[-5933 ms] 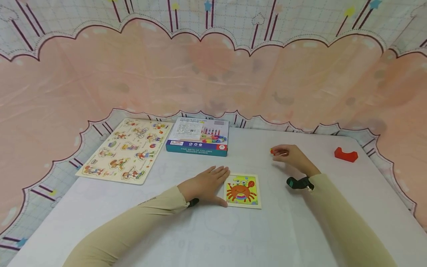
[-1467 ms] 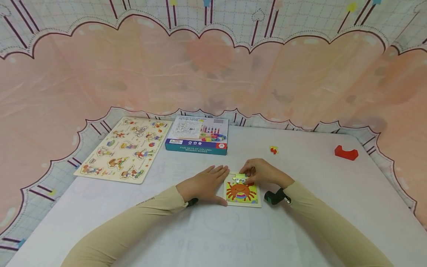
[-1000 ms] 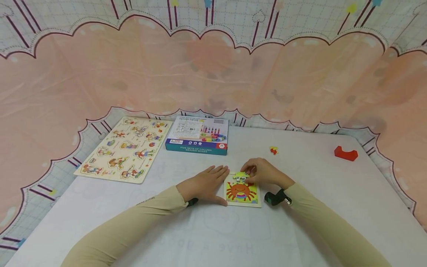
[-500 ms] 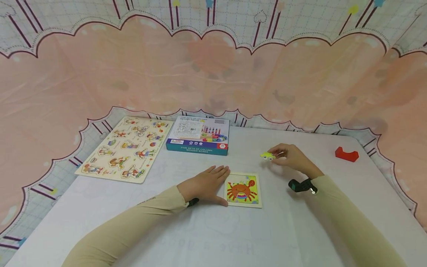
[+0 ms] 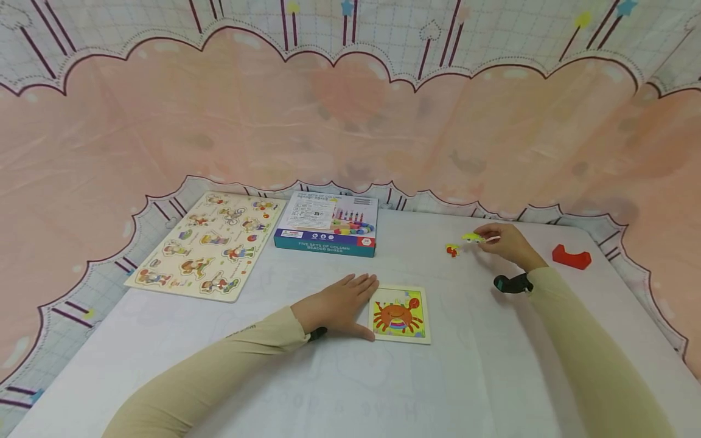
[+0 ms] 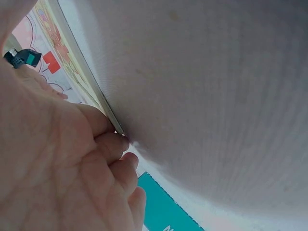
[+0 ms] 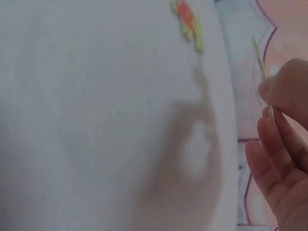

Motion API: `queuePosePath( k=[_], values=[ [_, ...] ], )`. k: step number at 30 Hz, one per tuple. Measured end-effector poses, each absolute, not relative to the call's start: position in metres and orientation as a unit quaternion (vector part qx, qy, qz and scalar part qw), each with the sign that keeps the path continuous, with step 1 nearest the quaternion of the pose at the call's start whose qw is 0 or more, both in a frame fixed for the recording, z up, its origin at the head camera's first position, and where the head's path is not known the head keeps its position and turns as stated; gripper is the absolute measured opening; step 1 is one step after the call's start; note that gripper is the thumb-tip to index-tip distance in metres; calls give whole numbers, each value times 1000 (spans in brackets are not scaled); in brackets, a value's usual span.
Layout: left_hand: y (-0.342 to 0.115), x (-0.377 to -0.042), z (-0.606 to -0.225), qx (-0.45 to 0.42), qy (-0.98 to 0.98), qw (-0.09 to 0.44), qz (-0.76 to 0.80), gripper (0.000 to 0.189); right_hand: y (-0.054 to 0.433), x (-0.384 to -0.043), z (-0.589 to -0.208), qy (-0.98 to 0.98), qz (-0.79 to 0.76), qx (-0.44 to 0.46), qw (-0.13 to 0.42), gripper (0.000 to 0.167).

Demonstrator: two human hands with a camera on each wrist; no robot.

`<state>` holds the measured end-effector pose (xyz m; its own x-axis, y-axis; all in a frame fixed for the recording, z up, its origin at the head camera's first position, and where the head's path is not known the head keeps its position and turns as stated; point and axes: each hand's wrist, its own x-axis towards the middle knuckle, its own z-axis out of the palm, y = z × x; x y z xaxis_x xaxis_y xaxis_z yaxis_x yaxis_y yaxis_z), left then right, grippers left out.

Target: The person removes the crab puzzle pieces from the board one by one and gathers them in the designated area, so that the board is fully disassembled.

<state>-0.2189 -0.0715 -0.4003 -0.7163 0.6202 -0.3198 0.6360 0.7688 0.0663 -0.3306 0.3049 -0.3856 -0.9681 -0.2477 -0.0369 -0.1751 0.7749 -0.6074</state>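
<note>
The thumb and fingers of the right hand (image 5: 506,244) pinch a yellow piece (image 5: 472,238), small and flat. They hold it by one end, so most of it sticks out past the tips. That grip probably makes it easy to put down or turn. The piece is up off the desk (image 5: 394,383): the right wrist view shows it edge-on, with the hand's shadow below. The other fingers of that hand are bent a little and hold nothing.

The left hand (image 5: 339,304) lies at the left side of the crab board (image 5: 427,322). Its fingers are close together, and its thumb is spread away from them. The pointing finger touches near the top corner and the thumb is at the bottom corner. It pinches nothing, but it likely stops the board from sliding.

The crab board lies flat in the middle, near the person, where both hands can get to it. I see no eyes on top of the crab there.

A red and yellow piece (image 5: 451,250) lies on the desk just beside the yellow one, near the right hand, so it looks easy to grab.

Farther out, a red block (image 5: 572,257) sits right of that hand. A box (image 5: 325,243) and a big picture board (image 5: 208,246) lie back on the left, maybe to leave room for the hands.
</note>
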Motion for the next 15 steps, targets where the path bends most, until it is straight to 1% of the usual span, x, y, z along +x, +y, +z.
queuePosePath(
  k=[4, 9, 15],
  values=[
    [-72, -219, -400, 339, 926, 163, -28, 107, 309, -337, -393, 941, -320, -89, 68, 38],
    [-72, -218, -399, 338, 926, 166, -26, 106, 311, -344, -402, 940, -322, -57, 94, 41],
    [-71, -219, -401, 338, 926, 164, -31, 106, 315, -348, -411, 945, -306, -46, 110, 40]
  ],
)
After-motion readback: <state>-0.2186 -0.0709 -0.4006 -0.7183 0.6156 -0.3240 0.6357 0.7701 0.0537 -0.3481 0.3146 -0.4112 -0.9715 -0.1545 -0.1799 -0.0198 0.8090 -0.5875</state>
